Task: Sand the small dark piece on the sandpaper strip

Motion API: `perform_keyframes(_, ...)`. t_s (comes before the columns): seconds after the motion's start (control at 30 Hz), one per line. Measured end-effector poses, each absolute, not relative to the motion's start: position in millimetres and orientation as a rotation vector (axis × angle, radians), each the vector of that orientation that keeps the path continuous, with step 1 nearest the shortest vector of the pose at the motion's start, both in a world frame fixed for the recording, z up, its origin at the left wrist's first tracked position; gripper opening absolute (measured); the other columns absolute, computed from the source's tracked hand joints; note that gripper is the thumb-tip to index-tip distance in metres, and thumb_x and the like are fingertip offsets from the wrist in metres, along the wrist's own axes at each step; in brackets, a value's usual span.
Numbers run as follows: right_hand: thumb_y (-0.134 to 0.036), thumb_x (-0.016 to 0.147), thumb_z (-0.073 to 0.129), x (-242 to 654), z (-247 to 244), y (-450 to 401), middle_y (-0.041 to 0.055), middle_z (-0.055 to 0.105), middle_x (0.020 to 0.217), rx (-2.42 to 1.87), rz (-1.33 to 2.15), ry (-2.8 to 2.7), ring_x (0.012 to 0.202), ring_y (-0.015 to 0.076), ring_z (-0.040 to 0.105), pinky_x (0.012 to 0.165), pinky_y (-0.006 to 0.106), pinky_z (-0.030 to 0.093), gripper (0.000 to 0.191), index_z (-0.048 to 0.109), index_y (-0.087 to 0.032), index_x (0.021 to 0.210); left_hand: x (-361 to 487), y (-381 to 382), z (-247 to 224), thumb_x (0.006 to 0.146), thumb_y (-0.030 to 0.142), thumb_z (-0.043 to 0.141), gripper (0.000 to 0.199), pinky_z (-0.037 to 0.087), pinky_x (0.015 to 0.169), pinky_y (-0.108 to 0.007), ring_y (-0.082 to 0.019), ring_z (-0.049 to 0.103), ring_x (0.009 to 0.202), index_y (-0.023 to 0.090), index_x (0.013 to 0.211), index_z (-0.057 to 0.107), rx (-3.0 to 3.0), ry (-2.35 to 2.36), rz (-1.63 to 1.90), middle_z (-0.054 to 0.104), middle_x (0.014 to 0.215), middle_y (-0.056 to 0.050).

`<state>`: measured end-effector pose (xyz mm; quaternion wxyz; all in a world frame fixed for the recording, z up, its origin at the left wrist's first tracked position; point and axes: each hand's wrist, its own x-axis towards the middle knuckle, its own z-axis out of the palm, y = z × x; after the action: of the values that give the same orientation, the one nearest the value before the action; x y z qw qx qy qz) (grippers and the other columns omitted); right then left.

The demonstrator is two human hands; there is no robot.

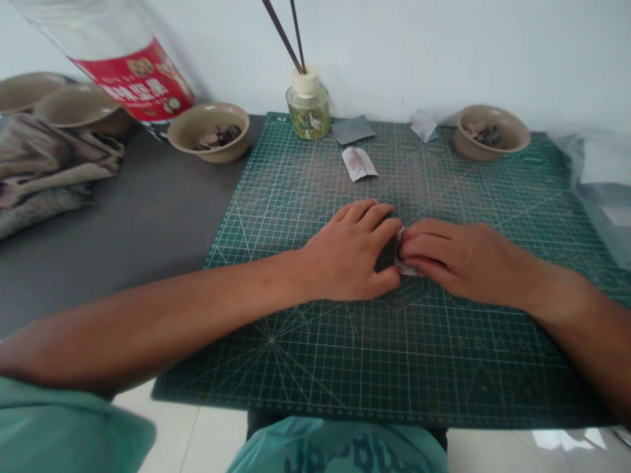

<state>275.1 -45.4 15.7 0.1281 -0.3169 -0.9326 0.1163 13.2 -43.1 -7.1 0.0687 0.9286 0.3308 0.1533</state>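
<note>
On the green cutting mat [315, 355], a small whitish piece of paper [408, 268] lies between my two hands. My left hand [352, 253] rests on the mat with its fingers bent and its thumb apart, the fingertips at the paper's left edge. From the right, my right hand [458, 259] presses its closed fingers onto the paper; whether something small is under them is hidden. Farther back lie a creased pale sheet [359, 164], a grey sheet [353, 130] and another small pale sheet [422, 125].
Bowls with small dark and brown pieces stand at the back left [210, 131] and back right [491, 131]. A glass diffuser [308, 112] with sticks is between them. Left are a large jar [133, 79], more bowls [81, 108] and crumpled cloth [49, 164]; clear plastic [604, 190] lies right.
</note>
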Motion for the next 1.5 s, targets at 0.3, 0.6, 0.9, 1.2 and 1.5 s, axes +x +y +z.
perform_keyframes(0.3, -0.030, 0.111, 0.055, 279, 20, -46, 0.0072, 0.078, 0.112, -0.841, 0.494, -2.751, 0.092, 0.0250, 0.076, 0.076, 0.038, 0.056, 0.021, 0.075, -0.027, 0.108, 13, -44, -9, 0.101, 0.049, 0.059, 0.061, 0.042, 0.129, -0.059, -0.041, 0.047, 0.155, 0.012, 0.149, 0.059, 2.801, 0.998, 0.471, 0.057, 0.164, -0.020)
perform_keyframes(0.6, -0.034, 0.109, 0.057, 285, 17, -35, 0.0081, 0.076, 0.108, -1.010, 0.366, -2.680, 0.093, 0.0290, 0.074, 0.078, 0.043, 0.055, 0.018, 0.073, -0.027, 0.105, 14, -44, -8, 0.102, 0.048, 0.059, 0.060, 0.040, 0.131, -0.058, -0.041, 0.049, 0.154, 0.011, 0.150, 0.059, 2.803, 1.002, 0.476, 0.057, 0.163, -0.019)
perform_keyframes(0.9, -0.032, 0.107, 0.056, 282, 21, -34, 0.0086, 0.077, 0.112, -1.074, 0.295, -2.636, 0.096, 0.0307, 0.074, 0.076, 0.043, 0.055, 0.019, 0.074, -0.028, 0.105, 14, -44, -7, 0.101, 0.047, 0.059, 0.058, 0.041, 0.129, -0.059, -0.041, 0.049, 0.153, 0.013, 0.149, 0.060, 2.793, 1.003, 0.486, 0.058, 0.161, -0.020)
perform_keyframes(1.2, -0.031, 0.111, 0.052, 268, 17, -47, 0.0098, 0.077, 0.111, -0.931, 0.390, -2.691, 0.096, 0.0293, 0.075, 0.077, 0.042, 0.055, 0.023, 0.074, -0.025, 0.107, 14, -44, -7, 0.102, 0.049, 0.058, 0.058, 0.041, 0.129, -0.058, -0.040, 0.048, 0.154, 0.013, 0.147, 0.061, 2.800, 1.001, 0.469, 0.058, 0.162, -0.020)
perform_keyframes(1.5, -0.034, 0.110, 0.057, 278, 20, -43, 0.0057, 0.079, 0.109, -0.872, 0.575, -2.713, 0.093, 0.0265, 0.076, 0.079, 0.041, 0.057, 0.017, 0.072, -0.028, 0.105, 13, -45, -8, 0.102, 0.049, 0.058, 0.060, 0.041, 0.130, -0.058, -0.041, 0.048, 0.155, 0.012, 0.150, 0.059, 2.804, 0.995, 0.474, 0.057, 0.163, -0.020)
